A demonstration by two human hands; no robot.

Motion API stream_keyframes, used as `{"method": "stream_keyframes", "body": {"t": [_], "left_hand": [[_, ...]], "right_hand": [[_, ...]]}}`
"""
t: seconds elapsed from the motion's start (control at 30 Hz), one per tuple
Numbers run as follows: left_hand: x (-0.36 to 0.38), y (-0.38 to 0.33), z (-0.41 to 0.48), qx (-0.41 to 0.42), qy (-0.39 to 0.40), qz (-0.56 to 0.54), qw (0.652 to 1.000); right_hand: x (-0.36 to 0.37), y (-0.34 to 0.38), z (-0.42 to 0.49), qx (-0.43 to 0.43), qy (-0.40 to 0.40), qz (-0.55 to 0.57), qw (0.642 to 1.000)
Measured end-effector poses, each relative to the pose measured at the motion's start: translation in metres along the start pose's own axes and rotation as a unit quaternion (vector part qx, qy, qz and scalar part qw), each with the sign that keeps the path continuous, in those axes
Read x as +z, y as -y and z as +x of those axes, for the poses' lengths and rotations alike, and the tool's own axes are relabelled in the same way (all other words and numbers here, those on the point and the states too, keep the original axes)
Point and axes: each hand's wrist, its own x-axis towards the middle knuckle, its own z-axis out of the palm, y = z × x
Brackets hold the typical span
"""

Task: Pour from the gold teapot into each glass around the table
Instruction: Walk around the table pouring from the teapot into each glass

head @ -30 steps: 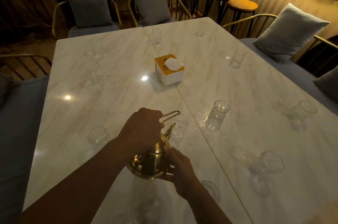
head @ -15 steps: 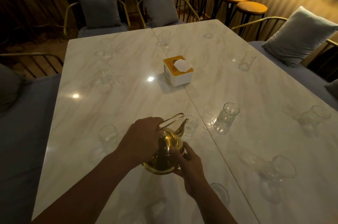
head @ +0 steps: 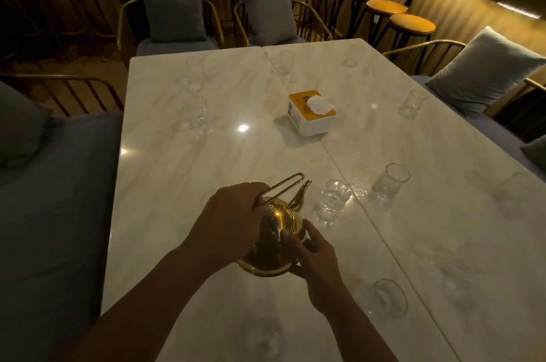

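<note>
item: gold teapot, held over marble surface

the gold teapot (head: 273,239) is held tilted above the surface (head: 165,172), clamped in both grips: left hand (head: 229,221) closed at the wire handle, right hand (head: 311,252) cupped under the base. judged rigid, smooth, likely slippery metal; best taken by the handle. the nearest glass (head: 332,199), judged fragile, stands just beyond the spout, ahead of the right grip.

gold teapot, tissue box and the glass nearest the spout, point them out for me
gold teapot (head: 282,215), head view, on its shiny shoulder.
tissue box (head: 313,124), head view, on its white front side.
glass nearest the spout (head: 333,199), head view, on its body.
</note>
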Motion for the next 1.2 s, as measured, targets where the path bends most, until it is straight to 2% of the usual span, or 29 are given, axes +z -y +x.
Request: {"method": "stream_keyframes", "body": {"t": [0.17,0.43,0.57,0.83,1.2], "left_hand": [[-0.047,0.041,-0.032,0.019,0.003,-0.02,1.0],[-0.125,0.116,-0.08,0.028,0.034,-0.015,0.999],[-0.149,0.142,-0.087,0.026,0.042,0.0,0.999],[-0.162,0.175,-0.08,0.005,0.035,0.017,0.999],[-0.144,0.18,-0.048,-0.013,0.062,0.047,0.997]], "right_hand": [[0.064,-0.016,-0.022,-0.012,-0.016,-0.01,1.0],[0.177,-0.046,-0.05,0.02,-0.041,-0.015,0.999],[0.214,-0.053,-0.051,0.039,-0.017,-0.017,0.999],[0.249,-0.051,-0.038,0.06,0.01,-0.001,0.998],[0.248,-0.073,-0.009,0.111,-0.003,0.026,0.994]]}}
